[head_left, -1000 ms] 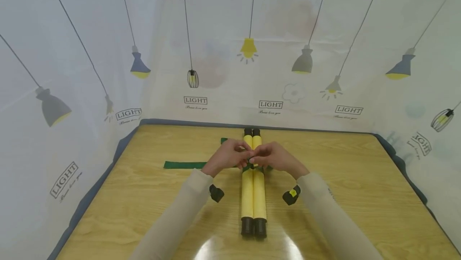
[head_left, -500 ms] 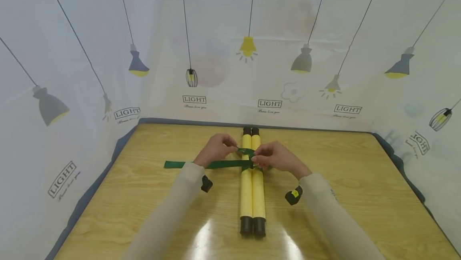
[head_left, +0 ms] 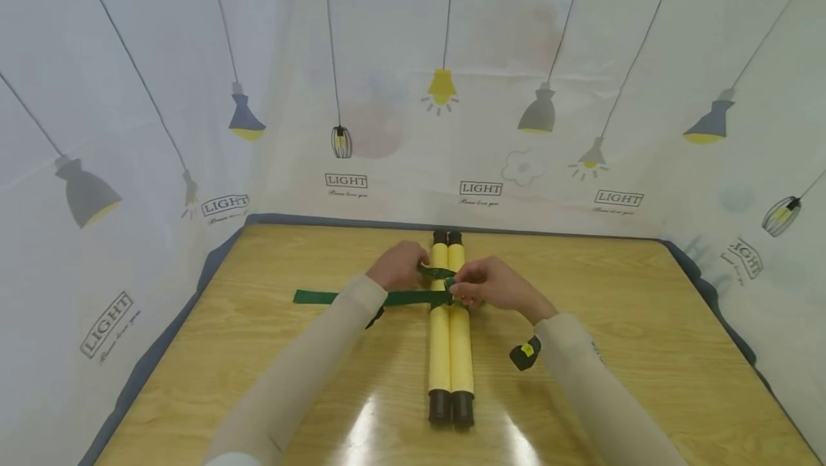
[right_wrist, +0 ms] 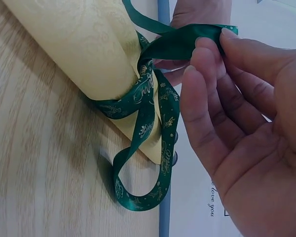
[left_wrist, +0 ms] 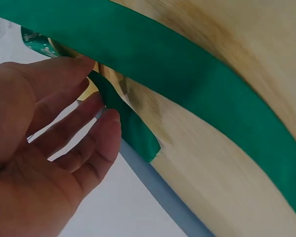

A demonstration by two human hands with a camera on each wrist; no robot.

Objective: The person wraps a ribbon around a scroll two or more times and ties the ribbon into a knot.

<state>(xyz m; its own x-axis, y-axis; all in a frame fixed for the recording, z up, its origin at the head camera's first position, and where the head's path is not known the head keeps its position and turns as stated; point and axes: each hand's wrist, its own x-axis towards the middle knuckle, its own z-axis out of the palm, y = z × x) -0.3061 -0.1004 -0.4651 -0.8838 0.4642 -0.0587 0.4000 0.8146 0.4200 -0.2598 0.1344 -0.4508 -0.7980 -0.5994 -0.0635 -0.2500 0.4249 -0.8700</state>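
Note:
Two yellow rolls [head_left: 440, 351] with dark end caps lie side by side on the table, a green ribbon [head_left: 413, 297] tied round their middle. My left hand [head_left: 398, 265] is left of the rolls, pinching a part of the ribbon between thumb and fingers; a short ribbon tail [left_wrist: 130, 123] hangs below these fingers in the left wrist view. Over the rolls, my right hand [head_left: 500, 285] pinches a fold of ribbon [right_wrist: 182, 43] between thumb and fingertips. In the right wrist view, a printed ribbon loop [right_wrist: 138, 197] hangs beneath the knot [right_wrist: 145, 74].
A long flat ribbon end [head_left: 312, 297] stretches left along the wooden table [head_left: 600, 380]. Behind the table's far edge hangs a pale sheet [head_left: 400, 129] printed with lamps. A small black device [head_left: 524, 353] sits at the right wrist.
My left hand has moved left, away from the right hand, and then turned slightly, drawing a strand of ribbon across the rolls. The right hand has stayed nearly in place.

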